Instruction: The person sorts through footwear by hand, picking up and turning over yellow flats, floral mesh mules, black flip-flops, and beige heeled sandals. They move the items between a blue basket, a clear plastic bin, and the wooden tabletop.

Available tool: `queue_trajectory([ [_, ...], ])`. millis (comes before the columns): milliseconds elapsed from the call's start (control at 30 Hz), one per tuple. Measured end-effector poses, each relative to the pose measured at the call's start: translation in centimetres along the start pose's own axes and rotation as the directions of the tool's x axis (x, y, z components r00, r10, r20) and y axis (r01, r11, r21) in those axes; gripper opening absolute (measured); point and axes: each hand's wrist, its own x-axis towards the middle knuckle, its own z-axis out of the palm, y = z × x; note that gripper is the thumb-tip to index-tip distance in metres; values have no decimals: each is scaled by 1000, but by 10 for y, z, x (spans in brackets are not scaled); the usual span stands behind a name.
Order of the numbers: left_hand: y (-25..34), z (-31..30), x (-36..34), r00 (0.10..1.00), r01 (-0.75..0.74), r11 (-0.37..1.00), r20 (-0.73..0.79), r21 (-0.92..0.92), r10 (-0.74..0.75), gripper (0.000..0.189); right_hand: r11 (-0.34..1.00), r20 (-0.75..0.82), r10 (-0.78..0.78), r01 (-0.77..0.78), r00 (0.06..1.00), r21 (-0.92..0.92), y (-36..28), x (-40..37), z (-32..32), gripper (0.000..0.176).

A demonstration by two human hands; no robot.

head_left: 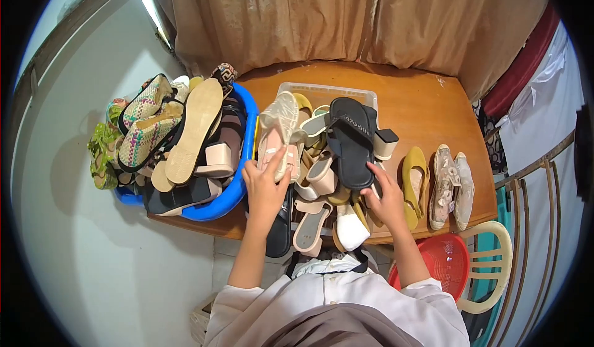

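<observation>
My left hand (267, 189) is closed on a cream and pink shoe (279, 127), at the left side of a heap of shoes. Over the heap's right part, my right hand (387, 197) has its fingers around the toe end of a black slide (354, 152). Beneath and between the hands lie a white block-heeled sandal (322, 175), a pale sandal with a grey insole (311, 226) and a white shoe (352, 228). The heap covers much of a clear plastic tray (328, 89).
A blue basket (250, 133) piled with shoes stands at the left. Yellow flats (414, 186) and floral shoes (443, 189) sit on the wooden table (427, 108) at the right. A red basket (442, 263) rests on a cream chair (504, 248) beyond the front edge.
</observation>
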Motion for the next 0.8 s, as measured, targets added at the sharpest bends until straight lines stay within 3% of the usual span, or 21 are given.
queue_trajectory([
  [200, -5, -1, -13, 999, -9, 1000, 36, 19, 8, 54, 996, 71, 61, -57, 996, -65, -1, 14, 0, 56],
  [400, 6, -7, -29, 994, -109, 987, -5, 116, 110, 51, 973, 51, -139, 146, 989, -179, -28, -2, -29, 53],
  [467, 9, -6, -32, 993, -115, 986, 1, 123, 116, 49, 962, 245, -219, 251, 945, -108, -41, -11, -48, 52],
  [567, 14, -2, -34, 989, -143, 984, -18, 110, 146, 47, 932, 507, -326, 363, 798, 28, -48, -19, -60, 54],
  [667, 22, 4, -35, 983, -176, 979, -29, 99, 180, 42, 930, 631, -317, 362, 708, 62, -44, -25, -50, 59],
  [800, 25, 8, -38, 984, -173, 975, -4, 136, 176, 40, 898, 635, -301, 436, 711, -63, -45, -27, -39, 69],
])
